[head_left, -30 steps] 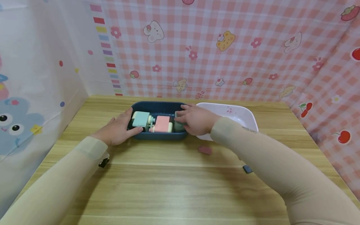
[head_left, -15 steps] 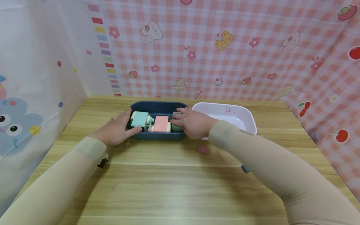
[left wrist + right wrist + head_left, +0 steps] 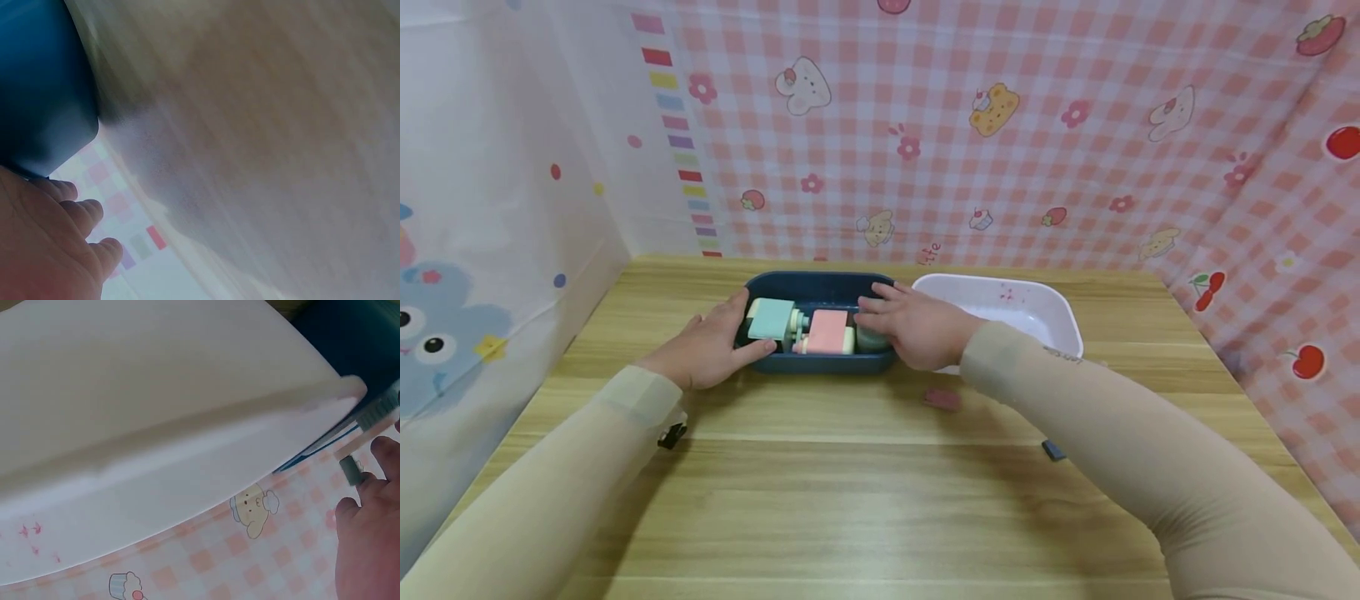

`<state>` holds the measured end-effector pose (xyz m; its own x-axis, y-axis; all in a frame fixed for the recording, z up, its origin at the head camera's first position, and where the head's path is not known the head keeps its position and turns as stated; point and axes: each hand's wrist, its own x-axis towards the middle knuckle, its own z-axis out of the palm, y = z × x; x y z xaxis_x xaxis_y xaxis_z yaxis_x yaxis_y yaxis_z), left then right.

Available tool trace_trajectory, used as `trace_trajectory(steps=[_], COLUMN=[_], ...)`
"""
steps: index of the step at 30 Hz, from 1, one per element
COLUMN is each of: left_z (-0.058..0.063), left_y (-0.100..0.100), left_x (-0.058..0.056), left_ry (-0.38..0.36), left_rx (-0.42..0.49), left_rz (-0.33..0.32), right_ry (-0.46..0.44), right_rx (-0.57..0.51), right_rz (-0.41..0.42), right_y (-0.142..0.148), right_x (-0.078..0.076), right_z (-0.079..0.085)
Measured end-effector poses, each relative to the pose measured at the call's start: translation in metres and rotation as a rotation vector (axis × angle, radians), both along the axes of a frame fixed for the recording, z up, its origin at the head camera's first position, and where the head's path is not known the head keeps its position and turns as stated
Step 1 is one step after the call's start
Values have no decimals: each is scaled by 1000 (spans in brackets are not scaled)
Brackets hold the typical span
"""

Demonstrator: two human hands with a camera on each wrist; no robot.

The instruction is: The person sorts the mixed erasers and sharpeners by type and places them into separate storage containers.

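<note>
A dark blue basin point(image 3: 820, 364) stands at the back of the table. In it lie a mint boxy thing with cream parts and a nozzle-like end point(image 3: 771, 318), a similar pink one point(image 3: 829, 331), and a grey-green thing point(image 3: 870, 340) partly under my right fingers. My left hand point(image 3: 709, 346) rests against the basin's left end, thumb along the front rim; in the left wrist view its fingers point(image 3: 87, 215) extend past the corner. My right hand point(image 3: 917, 327) reaches over the right end with spread fingers, thumb hidden. In the right wrist view the fingertips are near a green ridged piece point(image 3: 378, 412).
A white basin point(image 3: 1060, 312) stands just right of the blue one, partly behind my right forearm. On the table point(image 3: 820, 500) lie a small pink piece point(image 3: 942, 399) and a small dark grey-blue piece point(image 3: 1053, 450). Patterned cloth point(image 3: 1037, 150) hangs behind.
The head view has shifted slightly. My right fingers have spread apart a little over the basin's right end, hiding more of the grey-green thing's top. My left hand stays in place.
</note>
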<state>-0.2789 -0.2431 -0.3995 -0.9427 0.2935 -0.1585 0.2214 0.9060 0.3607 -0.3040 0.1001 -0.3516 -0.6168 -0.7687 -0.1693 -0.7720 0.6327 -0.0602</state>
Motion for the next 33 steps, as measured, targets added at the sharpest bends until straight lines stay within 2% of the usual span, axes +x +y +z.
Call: trace_trajectory(steps=[4, 14, 20, 28, 33], left_z=[0, 2, 2, 4, 8], left_y=[1, 3, 3, 1, 3], left_x=[0, 0, 0, 0, 1], left_ry=[-1, -2, 3, 13, 44], left_rx=[-2, -3, -25, -62, -89], left_rz=[3, -7, -6, -14, -41], right_ry=[-8, 36, 92, 116, 132], right_rx=[-22, -71, -91, -134, -185], right_rz=[-35, -50, -34, -67, -87], right_y=[4, 25, 43, 64, 79], right_x=[2, 6, 5, 7, 10], right_z=[5, 14, 15, 15, 13])
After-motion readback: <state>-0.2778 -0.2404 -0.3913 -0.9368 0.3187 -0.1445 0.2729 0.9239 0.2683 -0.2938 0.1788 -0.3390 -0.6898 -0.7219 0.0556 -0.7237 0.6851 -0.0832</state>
